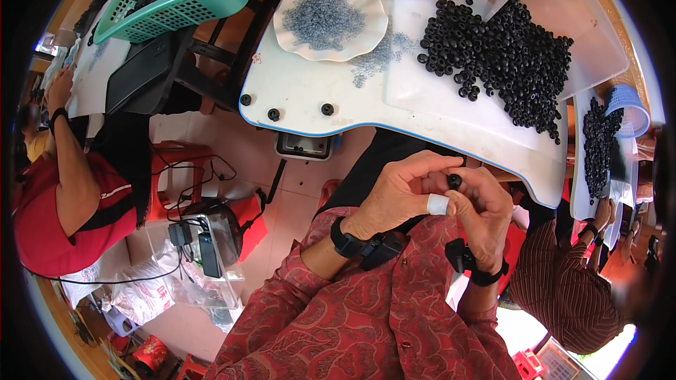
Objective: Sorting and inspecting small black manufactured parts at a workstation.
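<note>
Free lane over white table (303, 91) between plate (379, 22) and loose beads (273, 115), with black heap (510, 63) as right-hand barrier

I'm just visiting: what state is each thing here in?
Small black piece: held up
Left hand: fingers bent, beside that piece
Right hand: fingers curled, thumb at that piece
White wrap: around left thumb
Wavy-rimmed plate: holding tiny see-through rings
Black heap: loose, spread out
Green basket: loaded with black pieces
Blue basket: tipped sideways
Three single pieces: apart, on the table
</note>
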The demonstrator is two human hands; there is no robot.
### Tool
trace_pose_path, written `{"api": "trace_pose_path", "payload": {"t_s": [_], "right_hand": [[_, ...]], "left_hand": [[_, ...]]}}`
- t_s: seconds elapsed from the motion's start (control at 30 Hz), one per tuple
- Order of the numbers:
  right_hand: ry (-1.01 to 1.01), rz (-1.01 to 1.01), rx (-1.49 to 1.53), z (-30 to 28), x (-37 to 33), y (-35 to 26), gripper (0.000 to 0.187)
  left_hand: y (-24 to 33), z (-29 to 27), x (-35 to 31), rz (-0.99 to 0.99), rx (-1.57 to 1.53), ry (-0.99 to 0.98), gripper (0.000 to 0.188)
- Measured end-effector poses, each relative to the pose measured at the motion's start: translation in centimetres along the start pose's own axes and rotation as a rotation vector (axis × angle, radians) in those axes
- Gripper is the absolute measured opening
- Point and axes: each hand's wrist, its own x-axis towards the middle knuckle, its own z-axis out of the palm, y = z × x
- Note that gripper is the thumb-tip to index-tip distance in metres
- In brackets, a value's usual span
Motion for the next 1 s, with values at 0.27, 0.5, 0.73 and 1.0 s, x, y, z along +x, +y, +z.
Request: {"api": "trace_pose_path", "payload": {"t_s": [0.27,0.5,0.73,1.0], "right_hand": [[-0.005,-0.001,0.085,0.2,-0.3,-0.4,0.028],[0.052,-0.048,0.168,0.8,-0.4,0.1,0.029],[0.072,-0.105,0.131,1.0,-0.4,0.4,0.028],[0.084,-0.103,0.188,1.2,-0.3,0.8,0.028]], "left_hand": [[0.3,0.0,0.0,-0.014,0.11,-0.004,0.06],[0.3,0.7,0.0,-0.094,-0.119,0.009,0.057],[0.5,1.0,-0.2,-0.074,-0.121,0.037,0.055],[0.3,1.0,-0.2,-0.045,-0.072,0.049,0.053]]}}
